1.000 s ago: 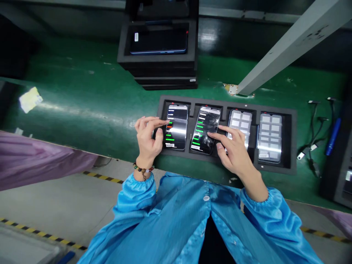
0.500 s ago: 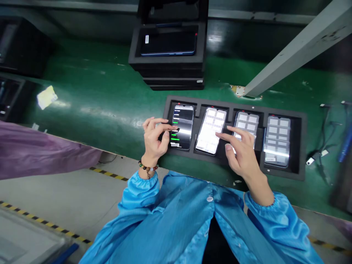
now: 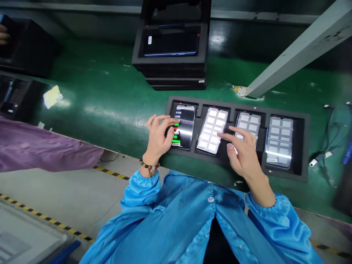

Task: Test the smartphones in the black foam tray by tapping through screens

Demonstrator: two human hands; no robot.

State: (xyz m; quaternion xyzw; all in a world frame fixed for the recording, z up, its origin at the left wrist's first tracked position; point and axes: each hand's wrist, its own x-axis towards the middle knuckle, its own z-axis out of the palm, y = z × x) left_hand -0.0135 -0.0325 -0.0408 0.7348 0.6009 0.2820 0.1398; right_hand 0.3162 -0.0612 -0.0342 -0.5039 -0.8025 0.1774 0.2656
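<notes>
A black foam tray (image 3: 304,146) on the green bench holds several lit smartphones in a row of slots. My left hand (image 3: 160,136) is over the leftmost smartphone (image 3: 187,126), whose dark screen shows green and red lines; the index fingertip is at the screen. The second smartphone (image 3: 210,137) lies tilted in its slot with pale tiles on its screen. My right hand (image 3: 243,150) has its index fingertip at that screen, fingers apart, and partly covers the third smartphone (image 3: 249,123). At the right end lies a fourth smartphone (image 3: 279,141). Neither hand grips anything.
Behind the tray, stacked black foam trays (image 3: 176,73) carry a dark smartphone (image 3: 170,43). A grey post (image 3: 291,51) slants up at right, near cables (image 3: 327,135). At left are black trays (image 3: 30,47), a yellow paper (image 3: 52,96), and another person's purple sleeve (image 3: 49,146) and hand (image 3: 3,35).
My left index finger has moved slightly up the leftmost screen, where a red line now shows. The second screen's tiles look sharper. Another person's hand has appeared at far left.
</notes>
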